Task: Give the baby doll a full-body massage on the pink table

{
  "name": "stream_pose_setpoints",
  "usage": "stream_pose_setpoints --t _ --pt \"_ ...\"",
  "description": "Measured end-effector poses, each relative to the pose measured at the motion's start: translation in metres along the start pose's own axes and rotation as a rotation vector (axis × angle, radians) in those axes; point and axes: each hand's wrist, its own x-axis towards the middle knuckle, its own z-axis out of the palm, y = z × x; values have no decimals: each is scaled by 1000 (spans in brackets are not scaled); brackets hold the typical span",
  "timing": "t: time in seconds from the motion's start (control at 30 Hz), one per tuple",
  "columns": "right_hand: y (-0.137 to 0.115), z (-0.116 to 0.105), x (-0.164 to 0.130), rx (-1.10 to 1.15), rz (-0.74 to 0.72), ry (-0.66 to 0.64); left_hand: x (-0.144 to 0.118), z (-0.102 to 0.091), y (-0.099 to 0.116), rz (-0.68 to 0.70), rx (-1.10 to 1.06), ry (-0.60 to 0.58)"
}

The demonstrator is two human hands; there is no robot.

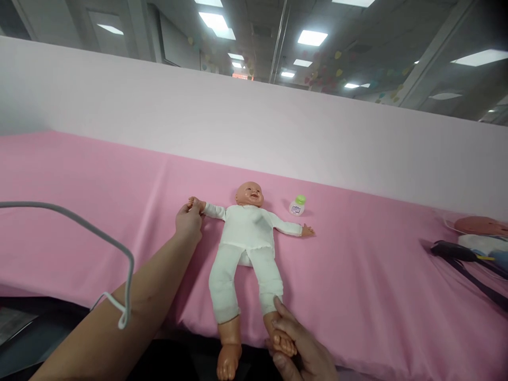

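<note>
A baby doll (pixel 250 227) in a white top and white trousers lies on its back on the pink sheet (pixel 357 275), head toward the wall and feet over the front edge. My left hand (pixel 189 219) is closed around the doll's hand at the left, with that arm stretched out sideways. Around the doll's foot on the right, my right hand (pixel 304 349) is wrapped, thumb below and fingers along the ankle. The doll's other foot (pixel 229 357) hangs free, and its other arm lies spread to the right.
A small bottle with a green cap (pixel 297 205) stands right of the doll's head. A black strap with a handle (pixel 454 251) and a clear bag (pixel 480 225) lie at the far right. A grey cable (pixel 99 233) crosses at left. Behind rises a white partition (pixel 238 121) with glass above.
</note>
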Motion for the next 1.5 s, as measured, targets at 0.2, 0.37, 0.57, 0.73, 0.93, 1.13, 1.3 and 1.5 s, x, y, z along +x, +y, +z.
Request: stream_pose_setpoints --t 0.2,0.37,0.57,0.73,0.93,1.13,1.3,1.5 --pt "-4 -5 9 45 39 -10 -40 5 14 269 175 -218" --pt "-11 -23 41 103 80 -168 -66 11 15 478 445 -432" --pt "-17 -24 92 68 144 -112 -73 11 17 685 682 -646" --pt "-6 -9 129 46 141 -100 -72 11 18 732 758 -676" --pt "2 7 148 68 119 -105 -71 10 18 759 759 -686" --pt "5 4 133 112 120 -72 -70 10 16 735 709 -660" --pt "6 -7 90 129 54 -45 -60 10 13 487 491 -475" --pt "11 -11 26 54 -23 -24 -27 9 12 95 38 -285"
